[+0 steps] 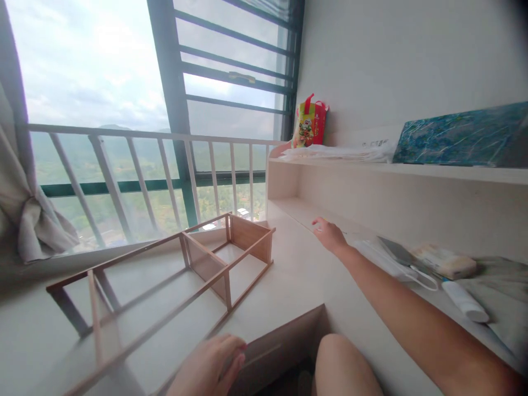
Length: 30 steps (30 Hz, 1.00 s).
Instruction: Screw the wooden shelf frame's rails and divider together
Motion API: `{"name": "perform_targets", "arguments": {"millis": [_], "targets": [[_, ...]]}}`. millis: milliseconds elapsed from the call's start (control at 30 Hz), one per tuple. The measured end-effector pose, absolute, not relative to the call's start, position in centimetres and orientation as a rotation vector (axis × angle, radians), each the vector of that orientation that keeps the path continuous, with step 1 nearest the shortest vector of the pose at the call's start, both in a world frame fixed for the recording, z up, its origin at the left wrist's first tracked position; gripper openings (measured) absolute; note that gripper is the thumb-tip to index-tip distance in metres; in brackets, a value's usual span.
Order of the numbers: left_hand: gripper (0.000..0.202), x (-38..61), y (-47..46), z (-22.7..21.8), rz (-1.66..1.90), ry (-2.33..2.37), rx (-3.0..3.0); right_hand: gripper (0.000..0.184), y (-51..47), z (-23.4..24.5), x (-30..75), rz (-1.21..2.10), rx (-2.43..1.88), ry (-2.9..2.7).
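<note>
A brown wooden rack frame [206, 275] lies on its side across the white surface, its rails and cross panels showing. My left hand [208, 366] is at the bottom, beside the rack's near rail. Its fingers are loosely bent, with a gap to the thumb and nothing visible between them. Stretched out to the right of the rack, my right hand [330, 235] hovers over or rests on the white surface near the shelf unit. Its fingertips are curled together; a small pale spot shows at them, too small to name.
Along the right lie a white cable [424, 278], a white bottle [466, 301], a soft pack [447, 261] and grey cloth [501, 297]. Above, the shelf [350, 166] bears a red-green bag [310, 124] and a blue patterned box [462, 135]. A railing [160, 181] fronts the window.
</note>
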<state>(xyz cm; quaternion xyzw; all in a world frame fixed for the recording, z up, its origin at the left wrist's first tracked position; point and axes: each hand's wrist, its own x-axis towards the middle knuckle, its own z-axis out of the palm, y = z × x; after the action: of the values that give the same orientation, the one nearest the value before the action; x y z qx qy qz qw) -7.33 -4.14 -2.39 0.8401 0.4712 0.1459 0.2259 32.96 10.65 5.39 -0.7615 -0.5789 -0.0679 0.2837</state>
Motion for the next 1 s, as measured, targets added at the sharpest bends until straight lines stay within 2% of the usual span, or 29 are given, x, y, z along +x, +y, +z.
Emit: {"name": "perform_targets", "arguments": {"millis": [133,267,633,767,900,1000], "targets": [[0.034,-8.7,0.5,1.8,0.920,1.378,2.434,0.042,13.1,6.1,37.2,-0.176,-2.201,-1.510],[0.031,-11.1,4.2,3.4,1.143,1.508,2.495,0.043,14.3,4.5,38.9,-0.175,-2.301,-1.487],[0.023,-9.2,10.2,1.7,0.810,1.603,2.374,0.040,16.0,3.6,41.5,-0.288,-2.496,-1.422],[0.016,-8.8,11.7,0.9,0.709,1.523,2.340,0.035,16.5,2.9,43.6,-0.359,-2.463,-1.428],[0.018,-8.8,12.2,-0.1,0.695,1.471,2.309,0.030,16.8,2.2,45.0,-0.441,-2.408,-1.431],[0.017,-8.8,12.1,-0.5,0.705,1.474,2.313,0.032,16.6,2.4,44.6,-0.511,-2.308,-1.425]]}}
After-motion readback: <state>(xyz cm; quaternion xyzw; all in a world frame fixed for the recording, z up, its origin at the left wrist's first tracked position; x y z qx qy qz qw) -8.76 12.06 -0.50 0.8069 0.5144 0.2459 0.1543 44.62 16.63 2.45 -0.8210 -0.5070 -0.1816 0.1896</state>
